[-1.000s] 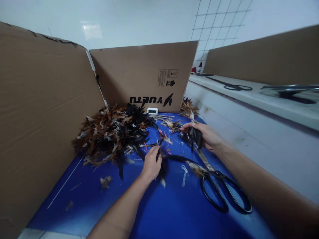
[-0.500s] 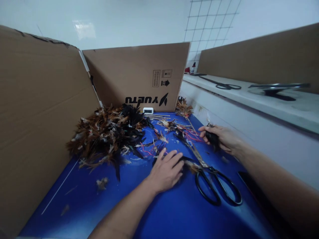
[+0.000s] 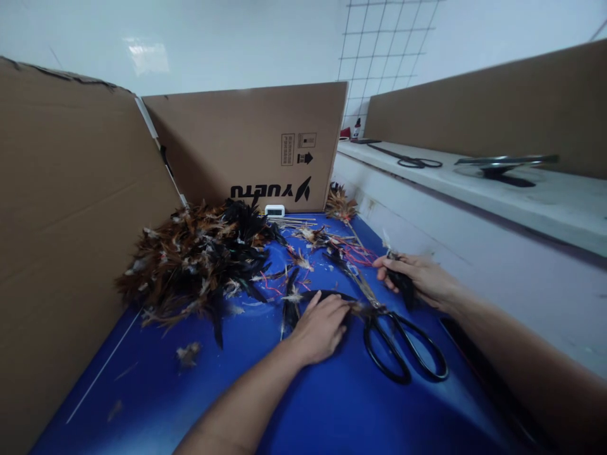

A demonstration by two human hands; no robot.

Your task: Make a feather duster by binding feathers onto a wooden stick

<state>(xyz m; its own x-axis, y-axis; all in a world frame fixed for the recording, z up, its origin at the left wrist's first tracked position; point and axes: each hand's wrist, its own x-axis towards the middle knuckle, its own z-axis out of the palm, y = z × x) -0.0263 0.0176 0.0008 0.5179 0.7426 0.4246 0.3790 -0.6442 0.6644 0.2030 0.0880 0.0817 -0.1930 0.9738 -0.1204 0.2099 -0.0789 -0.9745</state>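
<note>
on the far left a tall cardboard wall (image 3: 71, 208) fences the blue table top (image 3: 332, 404), and against it lies a big heap of brown and black feathers (image 3: 194, 259), loose and tangled, with pale quill ends showing. judging by its size next to the few scattered pieces further right, the heap looks like the stock not yet gone through; only stray tufts, red threads and thin sticks (image 3: 351, 253) lie beyond it, so most of the work seems left to do.

the left hand (image 3: 320, 325) lies palm down on the blue surface, fingers curled over a long dark feather (image 3: 291, 303) that runs out to the left of it; whether it pinches the feather or only presses it flat, i cannot tell. just to the right, black-handled scissors (image 3: 403, 344) lie on the table, untouched, blades pointing away towards the cardboard box (image 3: 246, 148) at the back.

the right hand (image 3: 420, 278) is clenched round a small bunch of black feathers (image 3: 403, 284), held a little above the table, a pale tip sticking up from the fist. on the white ledge (image 3: 474, 189) to the right lies a second pair of scissors (image 3: 412, 162).
</note>
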